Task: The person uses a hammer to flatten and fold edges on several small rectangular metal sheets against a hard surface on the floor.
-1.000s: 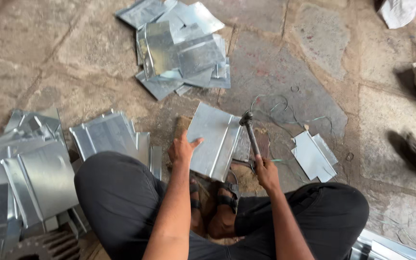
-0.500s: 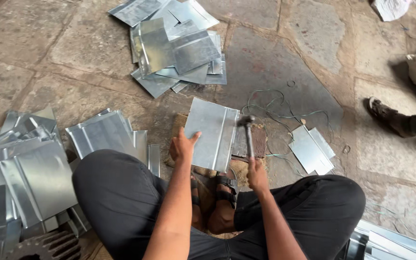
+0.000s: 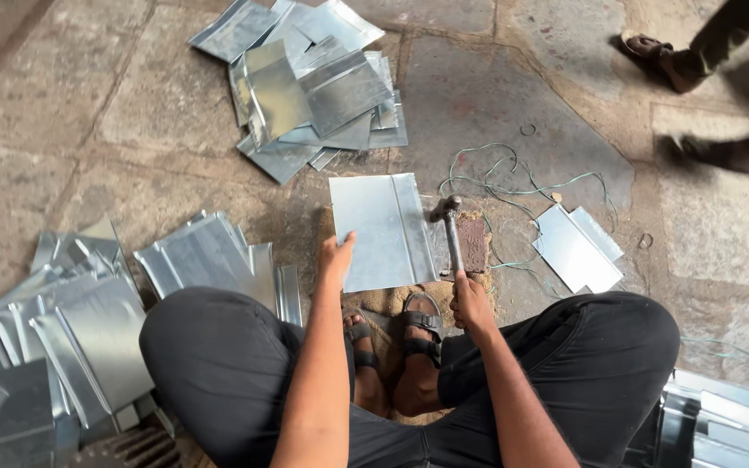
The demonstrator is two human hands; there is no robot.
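Metal sheet (image 3: pixel 383 230), left fingers (image 3: pixel 340 251) pressing its edge

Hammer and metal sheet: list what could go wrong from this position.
1. The left hand rests on the metal sheet close to where the hammer, gripped by the right hand, comes down; a stray blow could hit fingers.
2. The sheet's thin edges might cut that bare hand if the sheet jumps.
3. The sandalled feet sit just below the sheet, exposed to a slipping hammer or sheet.
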